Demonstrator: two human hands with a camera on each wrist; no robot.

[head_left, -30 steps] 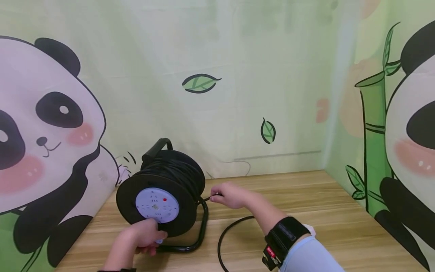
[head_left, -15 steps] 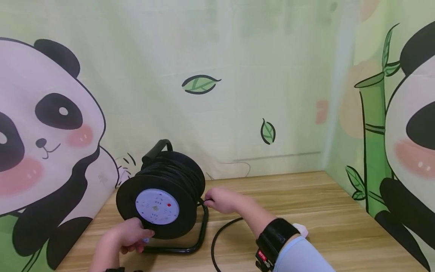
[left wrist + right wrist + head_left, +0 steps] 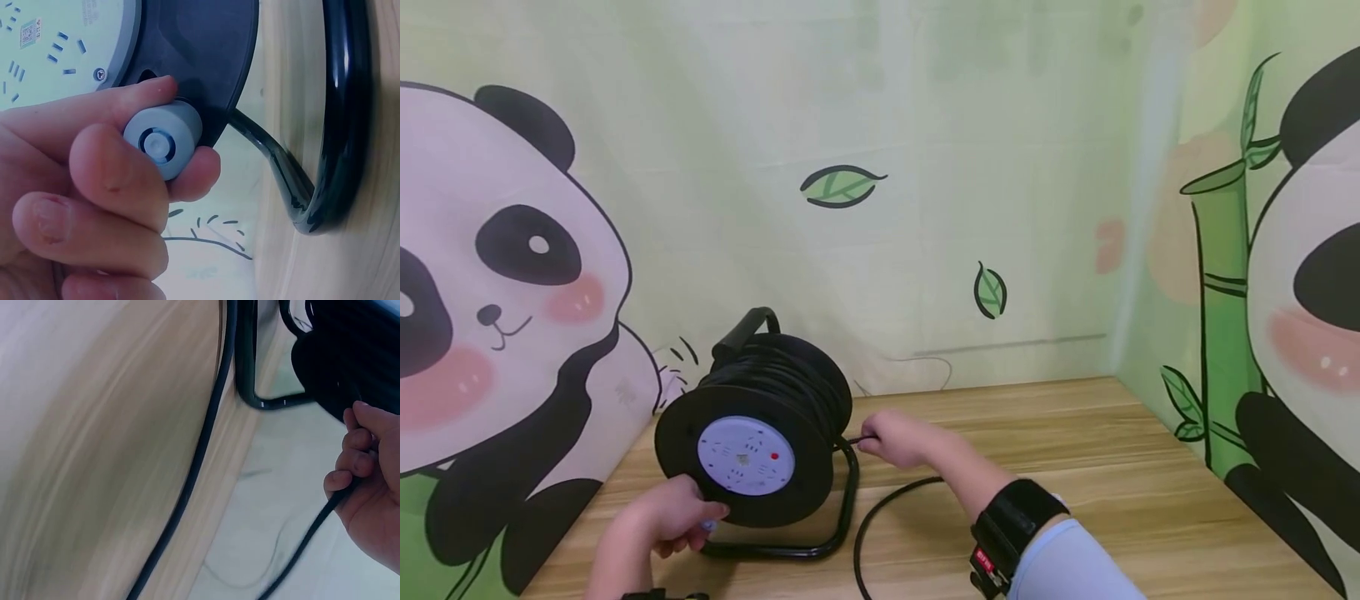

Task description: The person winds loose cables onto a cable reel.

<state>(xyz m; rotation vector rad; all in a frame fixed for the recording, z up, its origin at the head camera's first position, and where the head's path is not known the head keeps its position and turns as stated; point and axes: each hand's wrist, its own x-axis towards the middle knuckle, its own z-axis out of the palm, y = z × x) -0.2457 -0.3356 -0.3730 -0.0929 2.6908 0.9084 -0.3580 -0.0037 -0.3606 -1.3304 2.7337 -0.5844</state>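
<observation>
A black cable reel [image 3: 673, 442] with a pale round socket panel [image 3: 747, 455] stands on its tubular stand [image 3: 848, 492], left of centre. Near its lower edge my left hand [image 3: 673, 515] pinches the grey-blue crank knob [image 3: 161, 140] between fingers and thumb, as the left wrist view shows close up. Black cable is wound thickly round the drum [image 3: 778, 367]. To the right of the reel, my right hand [image 3: 895, 439] grips the loose cable [image 3: 306, 536], fingers curled round it close to the drum.
A slack length of cable [image 3: 863, 533] curves across the wooden table [image 3: 1037, 433] toward the front edge. The reel's carrying handle [image 3: 741, 335] sticks up at the back. Behind the table hangs a green backdrop [image 3: 910, 250] printed with pandas and leaves.
The crank knob and my left hand have swung left along the reel's lower edge. The socket panel's red dot has turned clockwise. My right hand has shifted slightly left, nearer the drum.
</observation>
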